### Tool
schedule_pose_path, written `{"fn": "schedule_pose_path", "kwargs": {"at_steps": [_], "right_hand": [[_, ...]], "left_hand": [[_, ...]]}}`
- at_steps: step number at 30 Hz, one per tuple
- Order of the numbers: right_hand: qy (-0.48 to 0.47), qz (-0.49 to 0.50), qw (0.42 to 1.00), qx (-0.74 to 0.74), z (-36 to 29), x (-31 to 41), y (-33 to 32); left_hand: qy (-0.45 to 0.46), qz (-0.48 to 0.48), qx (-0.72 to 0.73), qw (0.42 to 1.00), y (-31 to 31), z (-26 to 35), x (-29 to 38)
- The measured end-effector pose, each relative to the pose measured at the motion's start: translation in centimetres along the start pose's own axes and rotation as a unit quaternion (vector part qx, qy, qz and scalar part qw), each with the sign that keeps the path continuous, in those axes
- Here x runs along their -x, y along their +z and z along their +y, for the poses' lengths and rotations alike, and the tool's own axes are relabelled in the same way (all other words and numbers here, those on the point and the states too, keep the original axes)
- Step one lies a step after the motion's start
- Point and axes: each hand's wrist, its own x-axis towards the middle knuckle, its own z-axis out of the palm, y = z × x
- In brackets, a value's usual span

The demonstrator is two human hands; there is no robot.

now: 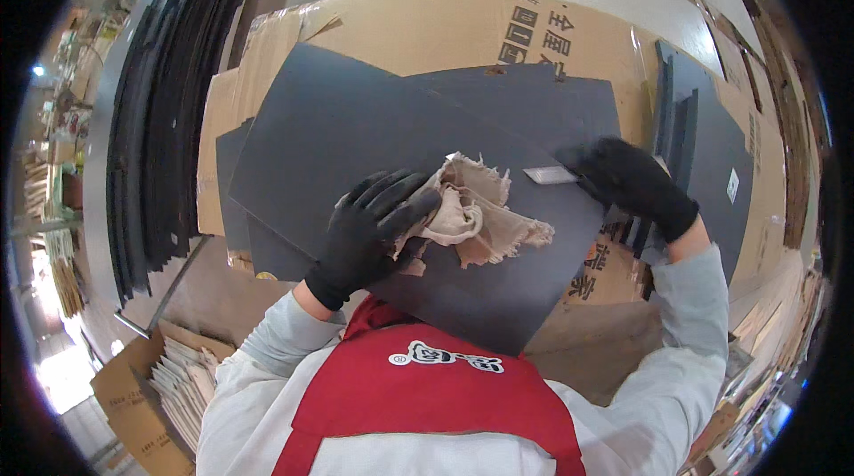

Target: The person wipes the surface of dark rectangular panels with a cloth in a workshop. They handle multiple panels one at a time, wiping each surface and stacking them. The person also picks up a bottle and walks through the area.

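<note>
Dark grey flat panels (360, 115) lie overlapped at different angles in front of me. My left hand (377, 229), in a black glove, is shut on a frayed beige cloth (490, 216) that rests bunched on the top panel. To the right, my right hand (624, 182), also gloved in black and slightly blurred, grips a flat pale scraper-like blade (551, 175). The blade lies flat on or just above the panel's right part; whether it touches cannot be told. The fingertips of the right hand are partly hidden.
Printed cardboard (427, 22) lies under the panels. More dark panels (717, 162) are stacked at the right, and a tall row of dark panels (173, 109) stands at the left. An open cardboard box (127, 389) with pale strips inside is at the lower left.
</note>
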Motion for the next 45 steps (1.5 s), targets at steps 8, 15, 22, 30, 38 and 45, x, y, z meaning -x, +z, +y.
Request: {"fn": "schedule_pose_path", "kwargs": {"at_steps": [8, 15, 22, 30, 38, 45], "right_hand": [[-0.006, 0.005, 0.999, -0.051, -0.2, -3.9, -0.6], [-0.091, 0.063, 0.986, -0.124, -0.9, -12.6, -0.3], [-0.059, 0.014, 0.997, -0.055, -1.0, -12.6, -0.9], [-0.116, 0.022, 0.989, -0.093, -1.3, -18.1, -1.6], [-0.157, 0.036, 0.985, -0.061, -1.7, -23.9, -1.2], [-0.238, 0.004, 0.962, -0.133, -2.8, -38.4, -1.1]], "left_hand": [[-0.002, -0.007, 0.013, 1.000, 0.0, -0.3, 0.4], [-0.009, -0.009, 0.009, 1.000, -0.1, -0.3, 0.8], [-0.029, -0.006, 0.011, 1.000, 0.2, -0.4, 1.2], [-0.028, -0.001, 0.031, 0.999, 0.3, -0.5, 1.6], [-0.011, 0.028, 0.064, 0.997, 1.2, -0.8, 2.0], [-0.012, 0.053, 0.076, 0.996, 1.2, -0.8, 2.0]]}}
